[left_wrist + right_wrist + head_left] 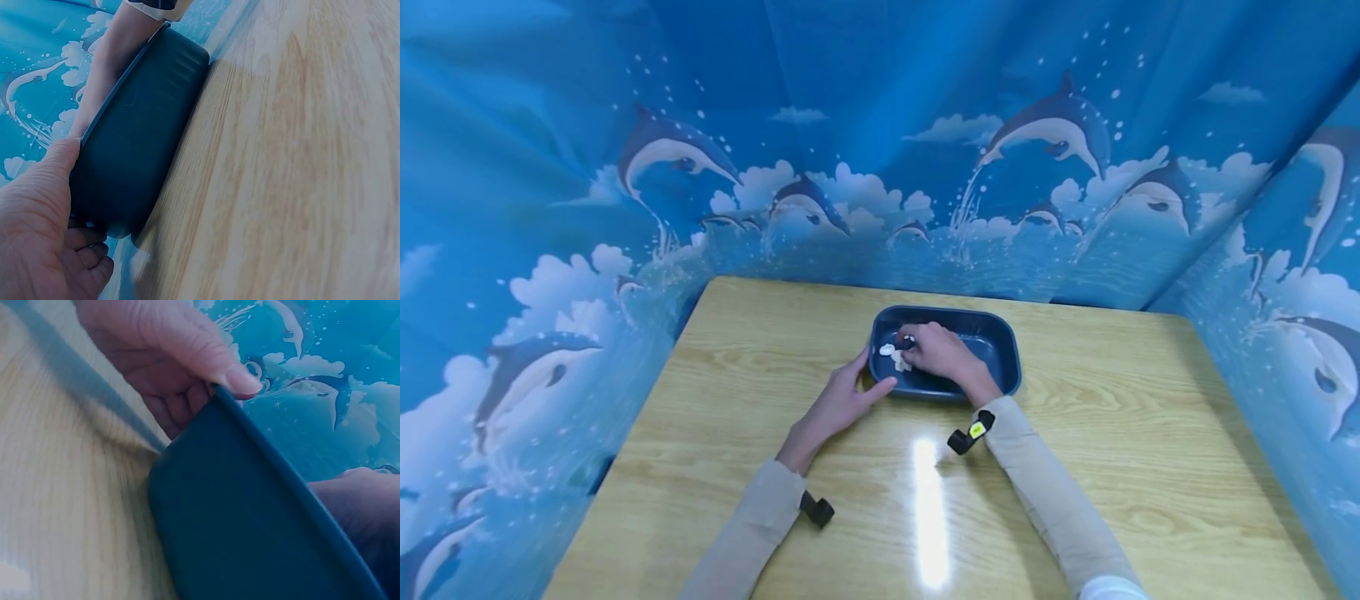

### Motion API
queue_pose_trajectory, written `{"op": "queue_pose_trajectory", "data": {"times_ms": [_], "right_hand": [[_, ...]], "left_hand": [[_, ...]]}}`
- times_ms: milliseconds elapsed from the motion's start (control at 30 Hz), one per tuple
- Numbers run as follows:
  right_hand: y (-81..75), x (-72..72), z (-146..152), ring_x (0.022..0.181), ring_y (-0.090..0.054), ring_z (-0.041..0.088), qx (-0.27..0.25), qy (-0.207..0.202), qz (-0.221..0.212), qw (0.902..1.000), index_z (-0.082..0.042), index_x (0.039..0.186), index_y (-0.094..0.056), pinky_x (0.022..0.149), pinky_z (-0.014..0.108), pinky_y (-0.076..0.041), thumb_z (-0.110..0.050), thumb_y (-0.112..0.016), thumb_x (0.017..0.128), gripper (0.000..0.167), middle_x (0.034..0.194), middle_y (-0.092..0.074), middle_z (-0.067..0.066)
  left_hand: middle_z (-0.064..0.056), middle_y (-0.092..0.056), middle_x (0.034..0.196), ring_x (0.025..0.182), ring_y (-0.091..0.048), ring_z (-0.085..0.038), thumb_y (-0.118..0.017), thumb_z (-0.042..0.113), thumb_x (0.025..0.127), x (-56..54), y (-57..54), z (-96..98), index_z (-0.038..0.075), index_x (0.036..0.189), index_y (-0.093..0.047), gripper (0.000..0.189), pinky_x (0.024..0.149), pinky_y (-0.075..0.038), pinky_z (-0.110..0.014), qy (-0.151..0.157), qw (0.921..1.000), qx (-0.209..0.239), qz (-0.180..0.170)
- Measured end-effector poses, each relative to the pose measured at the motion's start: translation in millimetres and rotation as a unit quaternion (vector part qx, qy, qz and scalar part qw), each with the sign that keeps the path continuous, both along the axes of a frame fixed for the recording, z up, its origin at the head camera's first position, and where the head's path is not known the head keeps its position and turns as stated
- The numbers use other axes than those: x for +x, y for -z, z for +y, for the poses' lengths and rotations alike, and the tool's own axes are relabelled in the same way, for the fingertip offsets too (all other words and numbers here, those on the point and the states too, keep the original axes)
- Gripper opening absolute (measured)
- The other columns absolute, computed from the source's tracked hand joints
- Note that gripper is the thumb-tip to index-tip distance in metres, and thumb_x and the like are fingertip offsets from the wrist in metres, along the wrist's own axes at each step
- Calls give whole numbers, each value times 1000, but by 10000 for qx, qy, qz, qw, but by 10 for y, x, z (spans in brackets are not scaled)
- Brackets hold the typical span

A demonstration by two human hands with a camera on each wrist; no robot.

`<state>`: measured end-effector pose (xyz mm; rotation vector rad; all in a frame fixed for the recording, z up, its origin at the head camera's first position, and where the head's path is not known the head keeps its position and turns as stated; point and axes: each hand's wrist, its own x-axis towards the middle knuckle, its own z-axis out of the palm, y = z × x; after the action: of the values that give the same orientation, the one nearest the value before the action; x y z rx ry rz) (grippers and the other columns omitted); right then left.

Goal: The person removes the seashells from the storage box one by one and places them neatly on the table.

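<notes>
My beige, creased sleeves [1048, 492] reach over the glossy, wood-grained table [1150, 467]. Near the middle of its far edge sits a smooth, dark tub [1014, 358] with rounded corners. My left hand [841, 402] clasps its near-left corner, thumb at the rim. In its left end, my right hand [943, 350] bends over small whitish pieces [887, 350], one oval; whether it pinches any, I cannot tell.

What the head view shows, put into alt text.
A person's right hand reaches to small whitish pieces in a dark blue tray; the left hand holds its left end. Wooden table beneath, dolphin-print curtain behind.
</notes>
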<state>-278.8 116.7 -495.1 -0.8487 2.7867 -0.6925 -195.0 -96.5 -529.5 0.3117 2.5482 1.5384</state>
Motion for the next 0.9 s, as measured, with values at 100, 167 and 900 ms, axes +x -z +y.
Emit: {"op": "queue_pose_trajectory", "data": {"times_ms": [100,167,900], "right_hand": [[5,-10,13,69,-59,11,-25,-237,-122,9996,-8,119,-76,66,30,-53,-12,-70,100,20,100,-76,5],[17,-19,15,70,-59,10,-11,-318,-154,9994,-8,116,-77,68,30,-54,-11,-69,100,19,100,-76,4],[-14,8,1,76,-64,10,162,-296,-311,9989,-10,129,-73,72,31,-58,-12,-68,102,27,110,-76,5]], "left_hand": [[-5,-31,169,155,-29,-21,-68,48,101,1,13,-10,16,166,-25,84,126,-30,-47,32,10000,38,65],[-6,-31,169,155,-29,-21,-68,46,101,-2,19,-13,15,166,-25,84,125,-30,-46,67,9999,57,127],[-5,-31,169,155,-30,-19,-67,45,102,-9,-4,-10,17,167,-25,82,125,-31,-45,163,9997,78,187]]}}
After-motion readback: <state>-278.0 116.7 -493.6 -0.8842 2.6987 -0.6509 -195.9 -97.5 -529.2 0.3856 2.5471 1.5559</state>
